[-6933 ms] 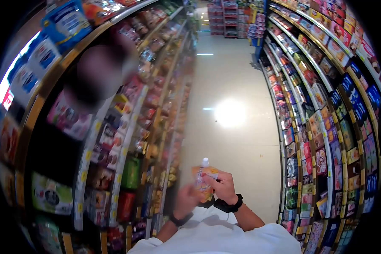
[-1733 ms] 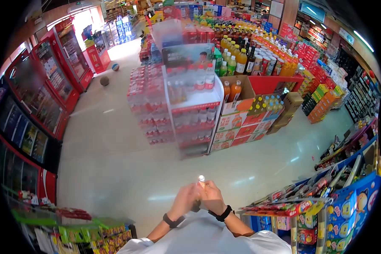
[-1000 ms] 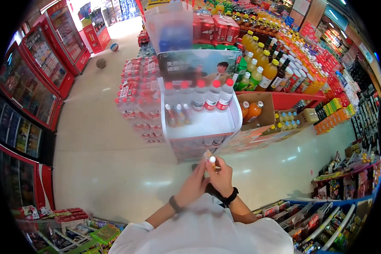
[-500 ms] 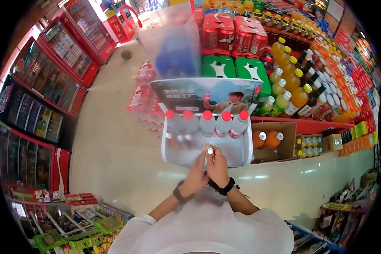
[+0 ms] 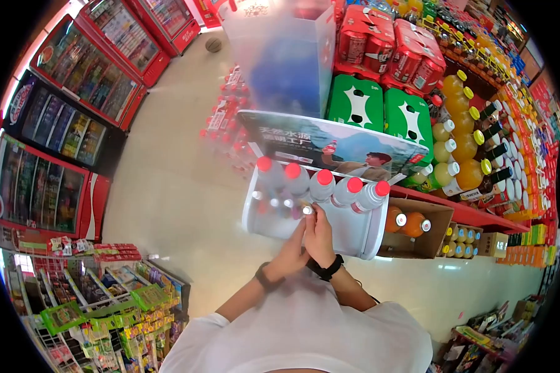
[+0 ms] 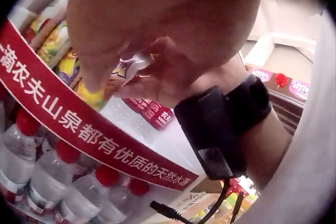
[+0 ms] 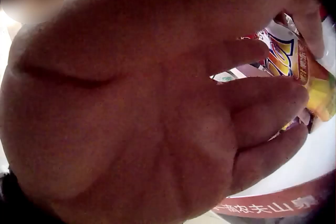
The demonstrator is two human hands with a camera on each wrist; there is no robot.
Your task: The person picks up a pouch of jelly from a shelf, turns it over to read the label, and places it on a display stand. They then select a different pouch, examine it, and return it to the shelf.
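A colourful pouch (image 6: pixel 124 73) with a white cap (image 5: pixel 307 211) is between the hands, over the front of a white display tray (image 5: pixel 353 237). My right hand (image 5: pixel 320 241) pinches it near the top, and my left hand (image 5: pixel 289 255) grips its other side. Yellow and orange print on the pouch (image 7: pixel 286 58) shows in the right wrist view, beyond the large palm of my right hand (image 7: pixel 142 108). In the left wrist view my left hand (image 6: pixel 163 14) covers much of the pouch. Red-capped water bottles (image 5: pixel 322 184) and small white-capped items (image 5: pixel 274 204) stand on the tray.
A printed sign (image 5: pixel 348 146) rises behind the tray, before a translucent box (image 5: pixel 280 68). Can packs (image 5: pixel 366 40) and juice bottles (image 5: pixel 470 140) fill the right. Orange bottles sit in a carton (image 5: pixel 435 217). Fridges (image 5: pixel 68 127) and a snack rack (image 5: pixel 99 304) stand left.
The person has moved from an aisle to the drinks stand, which now lies closer beneath the hands. The pouch stays in both hands. Since half a second ago, the view has turned slightly.
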